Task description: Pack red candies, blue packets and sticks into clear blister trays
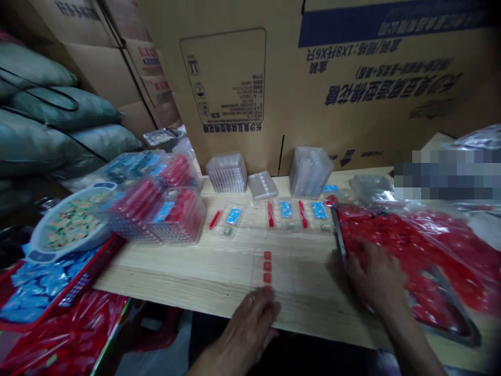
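red pieces (376,224) touched by the right hand (378,271), clear tray (257,265) met by the left hand (250,324)

red pieces are heaped in a dark-rimmed tray (467,337) at the right of the wooden surface (164,271). the right hand is laid among them, its fingers bent downward; whether anything is gripped cannot be told through the blur. near the front edge, a column of red squares (267,266) is set in the clear tray. over its near end the left fingers are loosely curled; whether one square is held cannot be told. beyond, three filled trays (277,214) are laid out, backed by clear stacks (227,175). at the left, a pale bowl (90,242) is set over a red basket (84,287).
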Tool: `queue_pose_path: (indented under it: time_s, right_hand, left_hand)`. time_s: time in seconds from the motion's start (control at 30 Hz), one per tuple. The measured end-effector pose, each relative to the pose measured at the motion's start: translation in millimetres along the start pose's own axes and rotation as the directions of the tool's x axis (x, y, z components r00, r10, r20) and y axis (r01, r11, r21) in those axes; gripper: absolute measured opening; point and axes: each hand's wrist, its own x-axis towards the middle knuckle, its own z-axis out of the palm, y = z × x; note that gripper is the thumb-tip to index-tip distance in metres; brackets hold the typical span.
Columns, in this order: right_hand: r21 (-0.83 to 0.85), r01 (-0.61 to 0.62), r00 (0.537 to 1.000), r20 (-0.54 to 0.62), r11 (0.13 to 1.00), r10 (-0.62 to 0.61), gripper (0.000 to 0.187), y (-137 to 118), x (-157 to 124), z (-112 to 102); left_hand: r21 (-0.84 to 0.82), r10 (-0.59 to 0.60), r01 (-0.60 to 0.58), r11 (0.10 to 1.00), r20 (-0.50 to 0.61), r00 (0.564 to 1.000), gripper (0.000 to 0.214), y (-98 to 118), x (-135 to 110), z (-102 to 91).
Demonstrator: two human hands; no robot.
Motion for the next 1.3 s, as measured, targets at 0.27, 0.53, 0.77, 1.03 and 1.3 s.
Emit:
queue_pose_path:
  time_s: [0.27,0.53,0.77,1.03,1.3]
  right_hand:
    - [0.299,0.573,0.647,0.407,0.763,-0.645,0.081,-54,-48,23]
    - [0.301,0.546,0.737,0.271,0.782,-0.619,0.043,-71,-41,45]
    - [0.316,0.510,0.780,0.222,0.800,-0.585,0.033,-64,-24,17]
    - [0.519,0.257,0.837,0.301,0.815,-0.456,0.011,-104,7,-12]
    - [0.687,-0.508,0.742,0.655,0.520,-0.140,0.046,-192,-3,75]
  left_hand:
    - [-0.092,-0.032,0.012,0.996,-0.228,0.973,0.022,5,20,-24.1]
    - [0.091,-0.406,0.455,0.886,-0.321,0.856,0.029,-95,69,-64.3]
    - [0.398,-0.549,0.565,0.723,-0.166,0.819,0.048,-113,55,-48.0]
    - [0.201,-0.513,0.563,0.802,-0.254,0.820,0.049,-40,-19,-40.3]
    - [-0.520,-0.800,0.609,0.600,-0.419,0.430,0.035,-54,-35,-57.9]
